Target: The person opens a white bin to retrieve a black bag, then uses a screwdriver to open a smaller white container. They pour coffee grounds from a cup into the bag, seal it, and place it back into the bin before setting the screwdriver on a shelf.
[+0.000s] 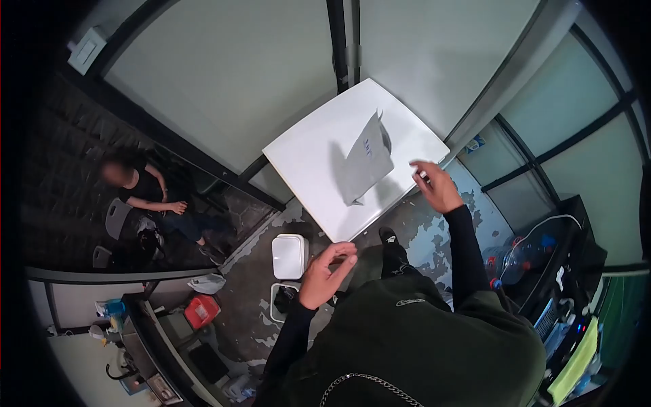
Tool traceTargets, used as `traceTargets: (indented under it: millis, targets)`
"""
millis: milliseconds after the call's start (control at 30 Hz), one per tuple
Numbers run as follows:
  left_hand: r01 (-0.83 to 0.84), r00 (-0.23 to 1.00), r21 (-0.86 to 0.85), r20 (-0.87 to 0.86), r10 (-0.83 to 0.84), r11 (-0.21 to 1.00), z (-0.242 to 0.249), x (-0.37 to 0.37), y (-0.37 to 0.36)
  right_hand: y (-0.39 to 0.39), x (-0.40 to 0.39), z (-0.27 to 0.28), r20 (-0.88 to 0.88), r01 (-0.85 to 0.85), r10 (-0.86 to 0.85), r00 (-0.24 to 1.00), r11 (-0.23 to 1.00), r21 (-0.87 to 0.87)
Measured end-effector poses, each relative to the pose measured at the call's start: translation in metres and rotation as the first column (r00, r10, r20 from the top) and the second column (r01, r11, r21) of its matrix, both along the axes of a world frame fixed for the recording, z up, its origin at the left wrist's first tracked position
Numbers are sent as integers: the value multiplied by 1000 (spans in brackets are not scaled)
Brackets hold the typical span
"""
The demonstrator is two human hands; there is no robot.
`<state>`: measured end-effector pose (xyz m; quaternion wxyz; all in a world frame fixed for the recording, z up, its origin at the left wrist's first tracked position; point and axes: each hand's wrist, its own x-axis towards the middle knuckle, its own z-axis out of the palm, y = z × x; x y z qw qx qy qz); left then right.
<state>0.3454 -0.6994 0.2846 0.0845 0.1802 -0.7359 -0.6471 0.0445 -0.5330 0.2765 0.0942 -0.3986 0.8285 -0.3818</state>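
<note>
A light grey bag (pixel 369 159) with small blue lettering stands upright on the white table (pixel 305 159), a little tilted in view. Its top edge is creased and pointed. To the right of the bag, my right hand (pixel 439 188) hovers by the table's edge, fingers loosely bent and apart, holding nothing. Below the table's near corner is my left hand (pixel 327 275), also without anything in it, its thumb apart from the bent fingers. Neither hand touches the bag.
A seated person (pixel 156 186) is behind the frame at left. On the floor are a white lidded container (pixel 289 256), a bin with a black liner (pixel 285 303) and a red container (pixel 202 311). Large water bottles (pixel 522 258) lie at right, beside a black shelf unit.
</note>
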Motion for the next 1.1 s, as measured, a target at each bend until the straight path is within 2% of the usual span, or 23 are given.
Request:
traceTargets:
  millis: [33,133,167,200,233,267,333,367,467,533,600,667,733,800,867,900,933,1000,1033,1067,1100]
  targets:
    - [-39,999,-26,-30,38,999,-4,-18,7,-13,-19,0,6,-13,13,1000,996,-90]
    - [-163,985,-18,-61,162,986,-25,-81,27,-54,-74,-11,125,-165,172,977,984,-67]
    - [-291,955,-36,-65,288,956,-36,-100,34,-69,-89,-16,145,-183,191,971,981,-70]
    - [-414,910,-52,-63,410,909,-41,-114,43,-81,-99,-22,2,-305,307,952,947,-102]
    - [-495,868,17,-34,496,868,-39,-131,51,-90,-108,-25,-153,-434,416,896,893,-116]
    - [-532,846,23,-27,532,847,-37,-141,54,-97,-118,-28,-146,-471,455,878,875,-110]
    - [-604,796,-56,-8,605,795,-34,-156,60,-113,-125,-29,-9,-603,603,798,798,10]
    - [-649,759,48,-19,650,759,-40,-157,61,-120,-130,-22,179,-651,633,753,757,60]
    - [-736,674,119,33,738,666,-27,-157,59,-130,-130,-16,242,-768,735,633,637,74]
    - [-782,619,128,54,783,610,-27,-157,59,-124,-126,-20,193,-776,757,624,630,41]
    - [-802,587,87,-68,806,591,-34,-158,60,-120,-129,-25,33,-788,790,612,613,-58]
    - [-803,581,125,-51,812,583,-38,-164,60,-117,-131,-26,81,-801,801,593,597,-37]
    - [-860,467,156,-147,872,486,-38,-173,61,-110,-128,-33,311,-732,698,645,681,-8]
    - [-856,463,148,-202,863,495,-55,-177,56,-115,-123,-39,275,-750,734,621,658,-63]
    - [-871,404,177,-276,872,459,-62,-184,52,-119,-118,-38,324,-794,760,563,606,-41]
    - [-895,371,136,-299,879,424,-62,-188,48,-123,-115,-41,253,-799,798,547,588,-127]
    - [-903,349,141,-313,883,406,-61,-189,43,-127,-115,-42,238,-812,812,532,569,-126]
    - [-923,386,-58,-166,908,381,-54,-187,37,-133,-114,-37,174,-799,808,563,586,-139]
    - [-949,316,-92,-243,917,302,-50,-191,34,-134,-109,-32,129,-769,806,578,591,-244]
    - [-955,297,-88,-254,921,284,-45,-189,31,-133,-110,-29,118,-781,817,564,575,-244]
    - [-942,329,-177,-316,890,285,-39,-184,28,-133,-112,-26,182,-754,799,573,601,-265]
